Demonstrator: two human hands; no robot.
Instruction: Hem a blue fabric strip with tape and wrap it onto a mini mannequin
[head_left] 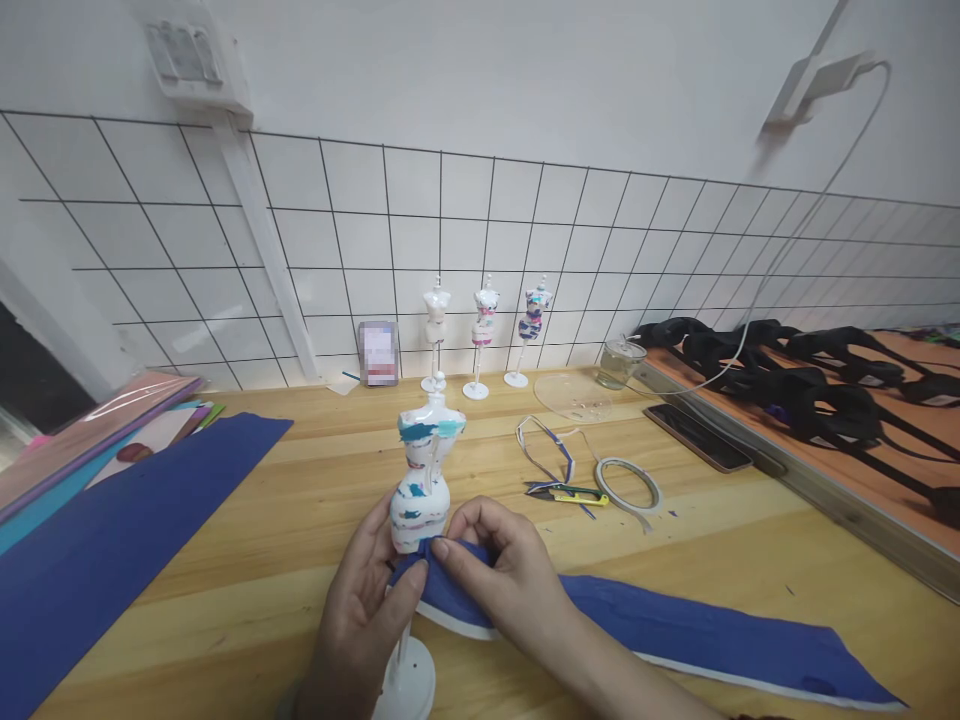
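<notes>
One blue sheet point(150, 560) lies at the left. Near the middle, the left hand point(364, 600) grips a blue strip point(705, 630), fingers against a small white dress form point(421, 490). The right hand point(502, 570) pinches the strip below its hips. Farther right lie snips point(577, 494) and tape point(631, 509); the strip trails near right.

near mannequin point(420, 500) stands before three far mannequins point(484, 318), strip point(697, 628) near right, tape roll point(602, 480) right of snips point(581, 496), sheet point(142, 550) left
</notes>
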